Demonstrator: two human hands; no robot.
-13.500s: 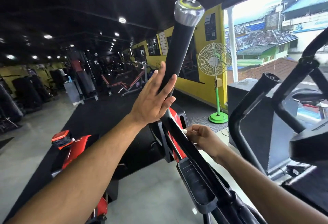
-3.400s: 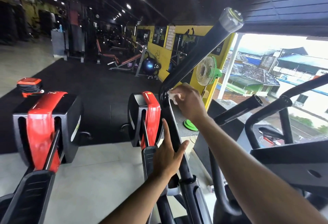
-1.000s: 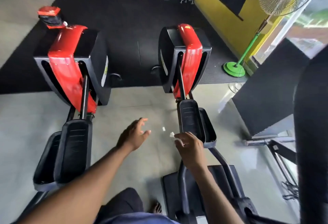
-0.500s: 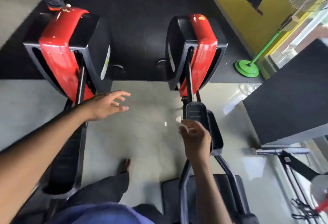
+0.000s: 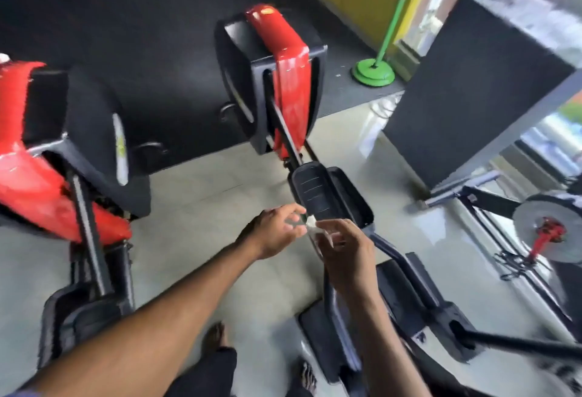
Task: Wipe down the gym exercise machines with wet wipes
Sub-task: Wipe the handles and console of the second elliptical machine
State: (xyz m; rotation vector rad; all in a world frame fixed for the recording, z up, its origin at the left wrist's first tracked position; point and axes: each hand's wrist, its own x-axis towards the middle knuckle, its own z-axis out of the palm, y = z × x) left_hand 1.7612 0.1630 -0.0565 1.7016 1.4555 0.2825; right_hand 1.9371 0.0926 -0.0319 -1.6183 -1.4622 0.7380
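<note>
Above black pedal (image 5: 318,195): small white crumpled wipe (image 5: 311,227), blurred; both hands' fingers apparently pinching it.

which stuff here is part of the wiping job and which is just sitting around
Part of the job:
- wet wipe, pinched between both hands
- right hand and left hand
- pedal of the nearer red and black machine
- second red machine, on the left

Just sitting around:
- green fan stand
- black box by the window
- bike wheel at right
</note>
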